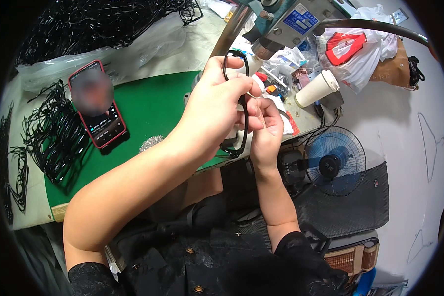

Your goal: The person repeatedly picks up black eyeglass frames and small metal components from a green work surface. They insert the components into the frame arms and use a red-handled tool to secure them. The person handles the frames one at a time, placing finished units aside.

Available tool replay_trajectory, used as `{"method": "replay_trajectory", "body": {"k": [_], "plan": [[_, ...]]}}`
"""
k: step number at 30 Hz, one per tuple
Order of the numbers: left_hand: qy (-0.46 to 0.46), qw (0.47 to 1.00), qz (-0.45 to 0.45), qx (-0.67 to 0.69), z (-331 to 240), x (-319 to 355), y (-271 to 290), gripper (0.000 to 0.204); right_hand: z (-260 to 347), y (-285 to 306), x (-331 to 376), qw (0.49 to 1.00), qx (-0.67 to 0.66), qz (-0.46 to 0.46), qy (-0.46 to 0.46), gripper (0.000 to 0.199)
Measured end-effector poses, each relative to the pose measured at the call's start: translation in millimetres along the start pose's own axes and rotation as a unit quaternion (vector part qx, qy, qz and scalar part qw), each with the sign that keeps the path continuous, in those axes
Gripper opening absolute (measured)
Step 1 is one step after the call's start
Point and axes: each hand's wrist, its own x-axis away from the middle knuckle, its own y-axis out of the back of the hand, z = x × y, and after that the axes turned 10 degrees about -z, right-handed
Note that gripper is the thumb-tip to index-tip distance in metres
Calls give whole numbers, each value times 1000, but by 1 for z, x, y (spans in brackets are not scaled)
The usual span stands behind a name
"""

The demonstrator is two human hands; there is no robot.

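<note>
Black shirt (202, 256): at the near edge, with both bare forearms reaching away from its short sleeves.
Right hand (266, 138): thumb and fingers drawn together at the middle of the glasses frame; whether they pinch it or only touch it, I cannot tell.
Left hand (214, 108): closed around the far part of the frame, thumb and fingers pressed on it.
Black glasses frame (244, 138): raised between the two hands, tilted steeply, above the near side of the table.
Fan (330, 167): blue-bladed, to the right, off the table.
Green mat (148, 103): beneath the arms, with a silvery pile (151, 143) near the left forearm.
Phone (109, 128): red-edged, lit, left on the mat.
Bundle of black frames (59, 143): just left of the phone.
White cup (316, 90): lidded, tilted, far right.
Green machine (286, 19): far, right of centre.
Black heap (93, 29): far left, on clear plastic.
</note>
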Motion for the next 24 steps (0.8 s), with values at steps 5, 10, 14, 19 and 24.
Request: {"method": "replay_trajectory", "body": {"k": [5, 10, 14, 19, 24], "plan": [[-10, 1000, -24, -8, -1, -1, -13, 33, -4, 14, 1, 999, 40, 5, 20, 16], [-22, 999, -36, -34, 3, -6, -14, 29, 8, 13, -4, 999, 45, -6, 23, 12], [-43, 998, -39, -28, 8, -11, -18, 26, 26, 11, -13, 997, 41, -26, 67, 12], [-50, 997, -46, -31, 11, -13, -21, 20, 48, 10, -31, 991, 37, -20, 130, 13], [-53, 998, -43, -13, 20, -18, -24, 13, 80, 8, -64, 965, 43, -65, 251, 12]]}}
